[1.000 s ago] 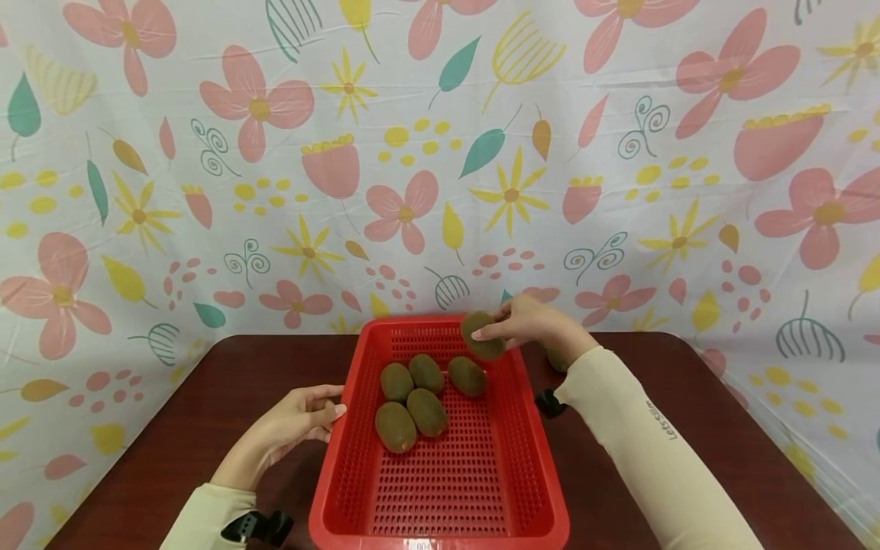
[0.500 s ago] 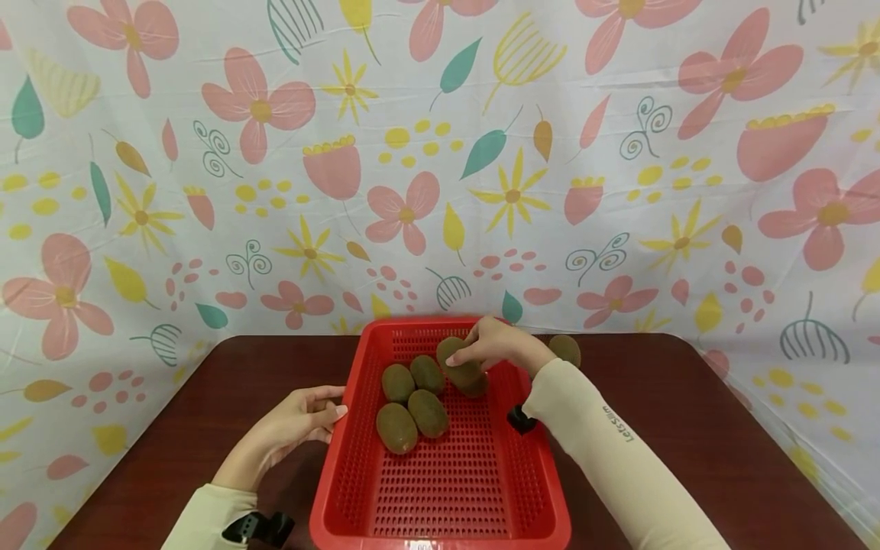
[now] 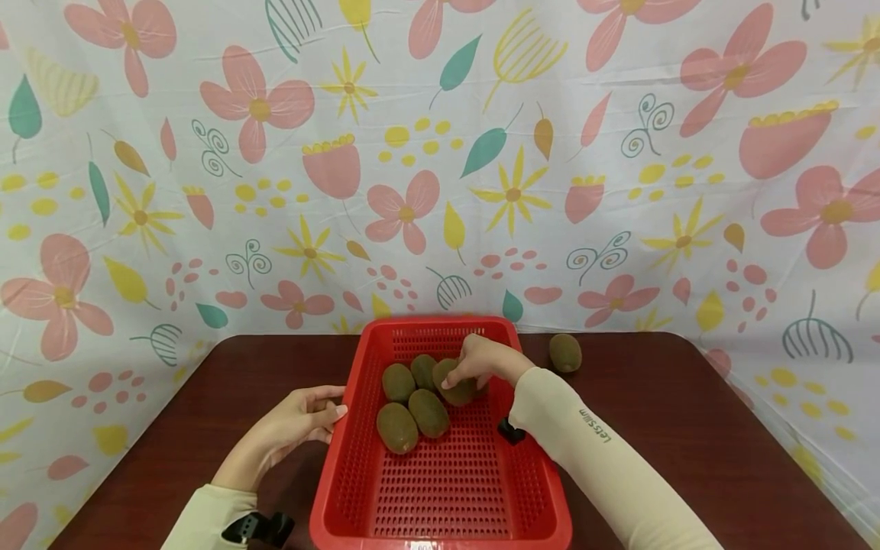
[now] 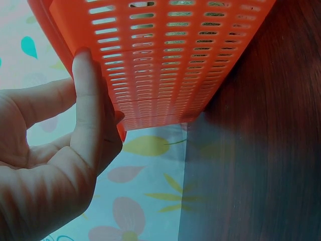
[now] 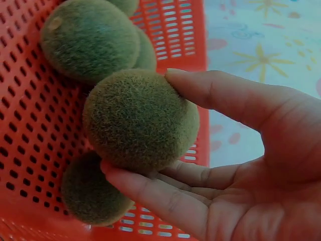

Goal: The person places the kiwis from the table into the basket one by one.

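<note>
My right hand [image 3: 484, 359] grips a fuzzy brown kiwi [image 5: 140, 120] low inside the red basket [image 3: 440, 496], thumb on one side and fingers on the other. In the right wrist view another kiwi [image 5: 95, 191] lies just beyond the fingertips, and a larger-looking kiwi [image 5: 90, 40] sits beside the held one. Several kiwis, among them a front-left kiwi [image 3: 396, 428], are grouped in the basket's far left half. At the basket's left side my left hand [image 3: 296, 420] holds the rim, its thumb and fingers at the edge. The wrist views show each hand close up.
One loose kiwi [image 3: 565, 353] lies on the dark wooden table [image 3: 660, 428] to the right of the basket, near the back edge. A flower-patterned cloth [image 3: 440, 191] hangs directly behind the table.
My right hand has carried the kiwi from over the basket's far right rim leftward and down beside the other kiwis. The loose kiwi on the table has come into full view. The left hand stays put.
</note>
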Demonstrator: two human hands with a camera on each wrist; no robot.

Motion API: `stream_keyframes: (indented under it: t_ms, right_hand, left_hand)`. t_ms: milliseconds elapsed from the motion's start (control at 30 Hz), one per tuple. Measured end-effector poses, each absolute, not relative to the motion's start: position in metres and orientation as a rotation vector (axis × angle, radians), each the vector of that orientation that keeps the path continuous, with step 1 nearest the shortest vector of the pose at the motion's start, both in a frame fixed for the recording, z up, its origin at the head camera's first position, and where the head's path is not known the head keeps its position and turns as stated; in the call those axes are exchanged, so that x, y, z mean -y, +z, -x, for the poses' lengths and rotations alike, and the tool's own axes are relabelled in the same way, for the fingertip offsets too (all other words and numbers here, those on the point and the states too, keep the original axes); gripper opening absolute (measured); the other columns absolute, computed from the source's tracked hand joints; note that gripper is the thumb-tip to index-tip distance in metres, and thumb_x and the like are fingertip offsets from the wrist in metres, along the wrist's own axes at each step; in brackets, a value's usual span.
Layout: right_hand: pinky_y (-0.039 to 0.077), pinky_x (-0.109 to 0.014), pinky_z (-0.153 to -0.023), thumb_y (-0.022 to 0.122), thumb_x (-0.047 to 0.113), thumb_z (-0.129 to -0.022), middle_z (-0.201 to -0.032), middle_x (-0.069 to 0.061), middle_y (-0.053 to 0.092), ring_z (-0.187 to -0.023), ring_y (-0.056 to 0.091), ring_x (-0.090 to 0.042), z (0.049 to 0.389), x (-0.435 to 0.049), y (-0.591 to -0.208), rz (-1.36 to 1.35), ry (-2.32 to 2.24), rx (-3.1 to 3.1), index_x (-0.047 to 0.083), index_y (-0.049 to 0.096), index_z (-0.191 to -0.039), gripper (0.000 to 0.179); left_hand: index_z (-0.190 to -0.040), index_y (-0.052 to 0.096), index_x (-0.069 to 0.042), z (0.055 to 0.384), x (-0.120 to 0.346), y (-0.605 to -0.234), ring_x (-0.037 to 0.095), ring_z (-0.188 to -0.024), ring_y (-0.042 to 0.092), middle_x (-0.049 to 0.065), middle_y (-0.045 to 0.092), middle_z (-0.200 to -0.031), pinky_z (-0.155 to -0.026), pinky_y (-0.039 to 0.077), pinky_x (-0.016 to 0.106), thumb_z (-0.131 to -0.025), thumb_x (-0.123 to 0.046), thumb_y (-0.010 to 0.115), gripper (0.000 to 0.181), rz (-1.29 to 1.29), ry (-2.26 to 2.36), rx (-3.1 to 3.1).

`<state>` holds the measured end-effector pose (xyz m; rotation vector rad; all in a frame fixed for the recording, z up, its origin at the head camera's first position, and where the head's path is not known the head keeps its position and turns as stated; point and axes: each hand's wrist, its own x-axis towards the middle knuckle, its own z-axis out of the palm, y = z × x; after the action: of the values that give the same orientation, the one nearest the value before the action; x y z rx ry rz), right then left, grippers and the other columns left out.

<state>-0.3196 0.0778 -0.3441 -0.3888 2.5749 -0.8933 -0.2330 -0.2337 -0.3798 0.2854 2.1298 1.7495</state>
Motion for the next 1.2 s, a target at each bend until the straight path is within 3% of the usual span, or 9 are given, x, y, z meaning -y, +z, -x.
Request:
stream_keyframes:
  t_ms: [133, 233, 400, 533, 800, 1067, 1200]
  right_hand:
    - [0.058, -0.037, -0.069, 0.082, 0.018, -0.077, -0.053, 0.001, 0.038, -0.046, 0.047, -0.011, 0.318, -0.075, -0.347, 0.35, -0.844, -2.598, 0.01, 0.042, -0.06, 0.044]
    - [0.058, -0.037, -0.067, 0.083, 0.018, -0.075, -0.07, -0.005, 0.049, -0.059, 0.06, -0.018, 0.318, -0.074, -0.35, 0.318, -0.826, -2.605, 0.004, 0.049, -0.081, 0.038]
    - [0.058, -0.036, -0.066, 0.084, 0.017, -0.074, -0.103, -0.017, 0.055, -0.073, 0.064, -0.024, 0.316, -0.07, -0.353, 0.275, -0.8, -2.62, -0.008, 0.048, -0.118, 0.063]
    - [0.058, -0.037, -0.067, 0.084, 0.017, -0.074, -0.116, -0.021, 0.053, -0.079, 0.063, -0.025, 0.313, -0.066, -0.352, 0.26, -0.758, -2.64, -0.01, 0.043, -0.13, 0.075]
    - [0.057, -0.038, -0.066, 0.084, 0.02, -0.074, -0.127, -0.026, 0.047, -0.07, 0.064, -0.028, 0.311, -0.062, -0.35, 0.246, -0.643, -2.669, -0.007, 0.045, -0.129, 0.073]
    - [0.058, -0.038, -0.064, 0.088, 0.019, -0.07, -0.091, -0.014, 0.054, -0.064, 0.066, -0.029, 0.312, -0.061, -0.352, 0.238, -0.592, -2.713, -0.003, 0.052, -0.109, 0.058]
    - [0.058, -0.038, -0.063, 0.089, 0.017, -0.068, -0.094, -0.016, 0.054, -0.061, 0.064, -0.027, 0.311, -0.06, -0.353, 0.227, -0.591, -2.719, -0.003, 0.052, -0.112, 0.062]
  left_hand:
    - [-0.144, 0.028, 0.012, 0.233, 0.233, -0.38, 0.023, -0.08, 0.064, 0.015, 0.062, -0.1, -0.074, 0.056, 0.037, -0.097, -0.016, 0.059, 0.063, -0.294, 1.755, -2.13]
    - [-0.144, 0.028, 0.012, 0.233, 0.233, -0.38, 0.023, -0.079, 0.064, 0.015, 0.062, -0.1, -0.074, 0.056, 0.037, -0.097, -0.016, 0.059, 0.063, -0.291, 1.754, -2.132]
    - [-0.144, 0.029, 0.011, 0.233, 0.232, -0.38, 0.023, -0.079, 0.063, 0.013, 0.06, -0.097, -0.074, 0.057, 0.038, -0.097, -0.015, 0.059, 0.062, -0.28, 1.75, -2.145]
    - [-0.144, 0.029, 0.011, 0.233, 0.232, -0.38, 0.022, -0.079, 0.063, 0.013, 0.06, -0.096, -0.074, 0.057, 0.038, -0.096, -0.016, 0.06, 0.063, -0.281, 1.745, -2.151]
    - [-0.144, 0.031, 0.011, 0.234, 0.233, -0.379, 0.024, -0.08, 0.064, 0.015, 0.062, -0.1, -0.075, 0.056, 0.038, -0.096, -0.017, 0.061, 0.063, -0.291, 1.747, -2.142]
    - [-0.144, 0.03, 0.011, 0.234, 0.232, -0.379, 0.024, -0.08, 0.064, 0.014, 0.062, -0.099, -0.074, 0.057, 0.038, -0.096, -0.017, 0.06, 0.063, -0.29, 1.744, -2.15]
    - [-0.144, 0.03, 0.011, 0.234, 0.232, -0.379, 0.023, -0.079, 0.064, 0.013, 0.061, -0.097, -0.074, 0.057, 0.038, -0.096, -0.016, 0.06, 0.062, -0.279, 1.743, -2.153]
